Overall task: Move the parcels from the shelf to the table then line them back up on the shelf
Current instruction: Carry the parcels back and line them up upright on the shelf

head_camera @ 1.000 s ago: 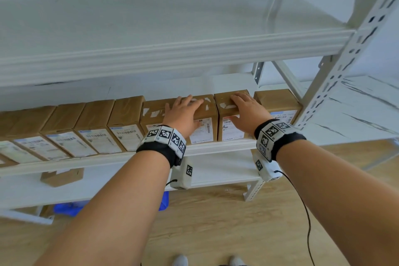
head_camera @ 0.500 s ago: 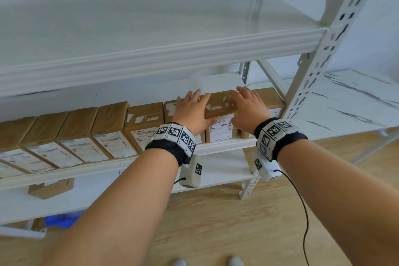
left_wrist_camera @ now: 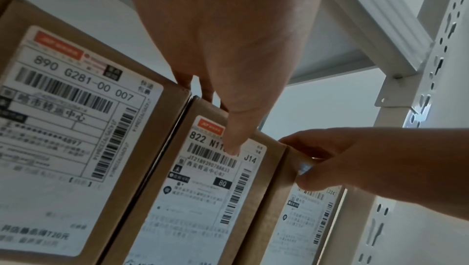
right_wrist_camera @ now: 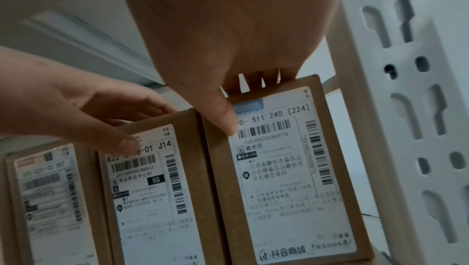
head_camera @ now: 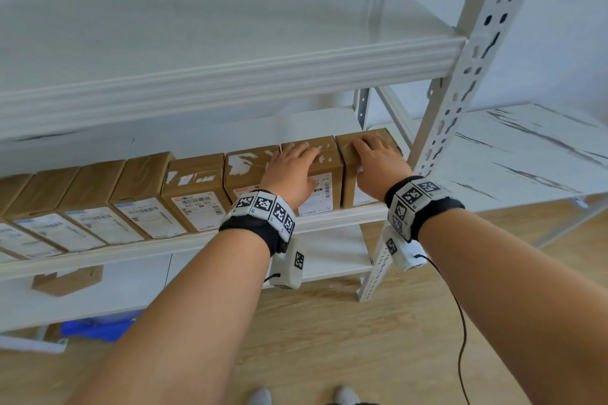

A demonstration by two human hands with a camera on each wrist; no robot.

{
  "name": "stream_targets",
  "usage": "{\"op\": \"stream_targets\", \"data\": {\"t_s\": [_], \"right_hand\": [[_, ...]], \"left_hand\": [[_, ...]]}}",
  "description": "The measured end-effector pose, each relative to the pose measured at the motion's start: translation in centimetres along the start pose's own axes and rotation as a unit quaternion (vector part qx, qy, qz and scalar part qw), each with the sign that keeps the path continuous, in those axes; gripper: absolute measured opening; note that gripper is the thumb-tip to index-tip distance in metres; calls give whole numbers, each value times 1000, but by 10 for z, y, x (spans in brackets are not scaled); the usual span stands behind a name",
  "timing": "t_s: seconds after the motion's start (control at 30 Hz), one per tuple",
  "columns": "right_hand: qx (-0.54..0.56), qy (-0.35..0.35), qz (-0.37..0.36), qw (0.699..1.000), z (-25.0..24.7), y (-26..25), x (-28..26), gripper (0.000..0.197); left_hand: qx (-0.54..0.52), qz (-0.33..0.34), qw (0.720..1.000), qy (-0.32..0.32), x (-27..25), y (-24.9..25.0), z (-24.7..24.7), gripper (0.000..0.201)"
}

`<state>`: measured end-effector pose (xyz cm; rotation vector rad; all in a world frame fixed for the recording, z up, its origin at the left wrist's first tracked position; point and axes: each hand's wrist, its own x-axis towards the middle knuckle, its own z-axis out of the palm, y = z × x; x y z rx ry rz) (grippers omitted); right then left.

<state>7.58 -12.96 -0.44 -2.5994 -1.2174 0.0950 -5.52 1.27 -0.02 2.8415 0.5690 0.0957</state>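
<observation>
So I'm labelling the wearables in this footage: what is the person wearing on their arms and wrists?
Both forearms are bare, with no sleeves. Each wrist carries a black band ringed with white blocks printed with black square-pattern markers. A white camera housing hangs under each wrist, also marker-tagged. A thin black cable trails from the right unit.

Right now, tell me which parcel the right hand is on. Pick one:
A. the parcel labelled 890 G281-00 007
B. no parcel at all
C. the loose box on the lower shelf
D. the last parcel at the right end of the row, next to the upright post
D: the right hand lies over the top of the end parcel beside the post, thumb on its front label, while the left hand covers the neighbouring parcel.
</observation>
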Motion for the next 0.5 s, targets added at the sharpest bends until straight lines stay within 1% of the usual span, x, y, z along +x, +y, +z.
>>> {"op": "stream_targets", "data": {"t_s": [0.17, 0.23, 0.4, 0.5], "right_hand": [[-35, 27, -11, 999, 5, -5, -3, 60], [-45, 26, -10, 999, 4, -6, -4, 58], [-17, 2, -6, 1000, -5, -9, -6, 60], [-6, 9, 5, 1000, -11, -9, -7, 59]], "left_hand": [[-5, 1, 1000, 12, 2, 0, -2, 62], [-1, 7, 1000, 20, 2, 2, -2, 60], [14, -8, 1000, 9, -2, 5, -5, 64], [26, -18, 999, 26, -7, 6, -5, 66]]}}
